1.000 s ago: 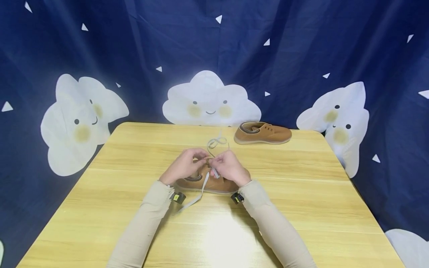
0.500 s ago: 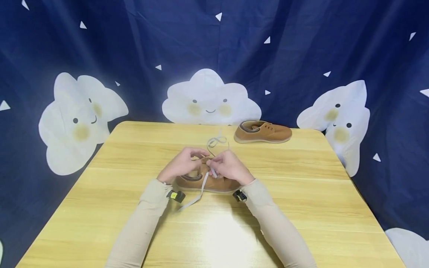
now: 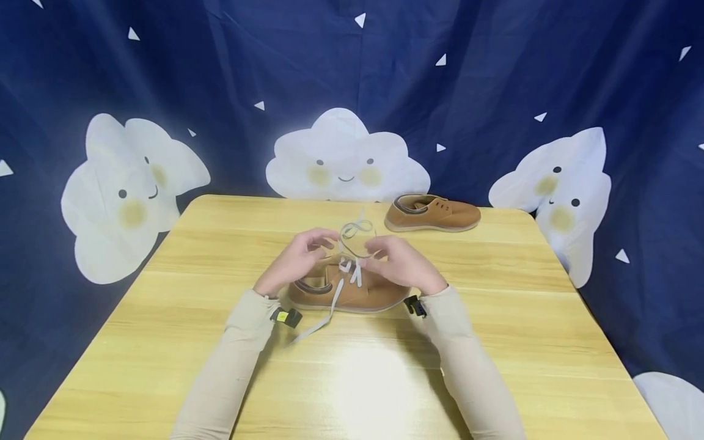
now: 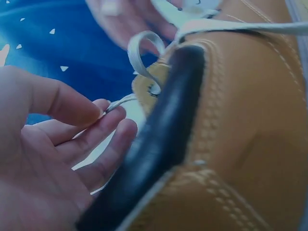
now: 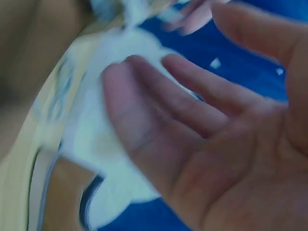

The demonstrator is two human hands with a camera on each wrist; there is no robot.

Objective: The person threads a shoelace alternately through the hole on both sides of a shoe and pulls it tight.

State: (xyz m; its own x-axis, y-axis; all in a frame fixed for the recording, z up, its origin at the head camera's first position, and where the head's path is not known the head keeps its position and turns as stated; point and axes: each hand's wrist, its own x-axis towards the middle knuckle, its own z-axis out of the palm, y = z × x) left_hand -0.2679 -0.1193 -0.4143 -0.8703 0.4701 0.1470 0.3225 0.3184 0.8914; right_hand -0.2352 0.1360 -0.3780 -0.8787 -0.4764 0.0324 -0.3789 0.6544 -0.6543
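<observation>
A brown shoe lies on the table with its toe to the right. At its collar my left hand pinches a thin grey-white shoelace between thumb and fingers, beside the tongue. The lace runs through a tongue hole and stands up in a small loop. My right hand hovers over the forefoot, fingers apart and relaxed, with nothing in its palm in the right wrist view. One lace end trails over the near side onto the table; more lace lies coiled behind the shoe.
Another brown shoe stands at the back of the wooden table, toe to the right; its eyelets show no lace. A dark blue curtain with white clouds hangs behind the table and along its sides.
My right hand has let go of the lace at the eyelets and moved right, its fingers spreading. The laced front of the shoe now shows. My left hand has shifted slightly up.
</observation>
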